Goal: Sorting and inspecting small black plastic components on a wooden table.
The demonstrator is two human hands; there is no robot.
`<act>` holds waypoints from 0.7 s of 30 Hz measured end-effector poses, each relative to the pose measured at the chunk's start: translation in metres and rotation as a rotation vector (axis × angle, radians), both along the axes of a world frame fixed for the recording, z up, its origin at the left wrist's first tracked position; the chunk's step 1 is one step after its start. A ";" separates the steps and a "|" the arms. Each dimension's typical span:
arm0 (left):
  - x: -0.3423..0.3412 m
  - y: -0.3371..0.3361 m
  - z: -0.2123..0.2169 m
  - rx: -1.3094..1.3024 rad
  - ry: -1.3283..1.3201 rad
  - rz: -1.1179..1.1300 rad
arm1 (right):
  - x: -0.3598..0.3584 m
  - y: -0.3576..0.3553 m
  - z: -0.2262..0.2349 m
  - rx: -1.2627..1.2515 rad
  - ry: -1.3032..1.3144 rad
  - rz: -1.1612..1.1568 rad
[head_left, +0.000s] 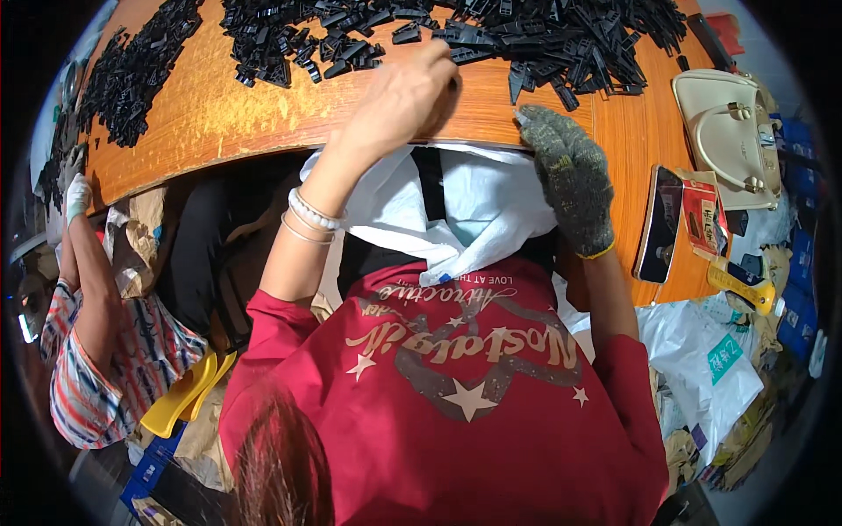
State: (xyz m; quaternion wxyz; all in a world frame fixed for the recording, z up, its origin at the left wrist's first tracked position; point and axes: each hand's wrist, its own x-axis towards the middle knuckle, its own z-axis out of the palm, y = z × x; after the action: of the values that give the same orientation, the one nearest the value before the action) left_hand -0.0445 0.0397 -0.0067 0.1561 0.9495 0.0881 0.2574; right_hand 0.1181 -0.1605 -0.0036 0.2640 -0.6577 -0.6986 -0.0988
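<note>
Hundreds of light, stiff black plastic clips (561,39) litter the desk (219,114); my bare left hand (399,96) pinches one by its edges, gloved right hand (570,175) lies released.

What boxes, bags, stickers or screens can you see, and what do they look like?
Phone: right side of the orange table, a flat dark rectangle with a black screen.
Small packet: beside the phone, red and tan, rectangular.
Plastic bag: lower right below the table, white and crumpled, with a teal label.
White bag: hanging under the table edge between both hands.
</note>
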 end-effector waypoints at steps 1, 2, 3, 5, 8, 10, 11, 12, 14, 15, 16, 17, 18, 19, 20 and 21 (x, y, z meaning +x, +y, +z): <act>-0.003 -0.012 0.007 -0.065 0.024 -0.016 | -0.008 0.000 0.014 -0.106 0.151 -0.043; -0.001 -0.014 0.006 -0.070 0.026 -0.015 | -0.008 0.001 0.016 -0.110 0.152 -0.043; 0.000 -0.016 0.004 -0.098 -0.020 -0.037 | -0.007 0.003 0.017 -0.141 0.190 -0.043; 0.002 -0.015 0.002 -0.146 -0.032 -0.040 | -0.006 0.006 0.021 -0.174 0.223 -0.043; 0.013 -0.009 0.000 -0.231 0.047 -0.028 | 0.000 0.016 0.024 -0.217 0.343 -0.039; 0.012 -0.007 -0.004 -0.283 0.031 -0.048 | 0.004 0.023 0.025 -0.082 -0.037 0.080; 0.012 -0.006 -0.006 -0.335 0.018 -0.071 | 0.003 0.028 0.027 -0.083 -0.030 0.107; 0.012 -0.005 -0.007 -0.351 -0.006 -0.081 | 0.004 0.031 0.026 -0.085 -0.032 0.107; 0.012 -0.005 -0.008 -0.382 -0.023 -0.091 | 0.007 0.037 0.023 -0.071 -0.067 0.121; 0.012 -0.005 -0.008 -0.412 -0.040 -0.102 | 0.008 0.039 0.022 -0.073 -0.067 0.125; 0.012 -0.005 -0.007 -0.415 -0.042 -0.098 | 0.011 0.041 0.021 -0.118 -0.068 0.142; 0.012 -0.005 -0.007 -0.429 -0.037 -0.098 | 0.013 0.043 0.021 -0.163 -0.069 0.159; 0.012 -0.005 -0.007 -0.443 -0.033 -0.098 | 0.014 0.046 0.021 -0.166 -0.071 0.164; 0.012 -0.005 -0.006 -0.446 -0.035 -0.095 | 0.015 0.048 0.022 -0.193 -0.109 0.170; 0.011 -0.006 -0.006 -0.432 -0.024 -0.089 | 0.016 0.051 0.023 -0.220 -0.148 0.175; 0.011 -0.005 -0.006 -0.418 -0.012 -0.083 | 0.016 0.053 0.026 -0.223 -0.150 0.178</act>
State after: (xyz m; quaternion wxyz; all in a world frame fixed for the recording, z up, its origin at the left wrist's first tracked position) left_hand -0.0332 0.0347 -0.0131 0.3606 0.8978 0.0995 0.2325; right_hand 0.1345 -0.1073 0.0224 0.1441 -0.6090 -0.7786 -0.0456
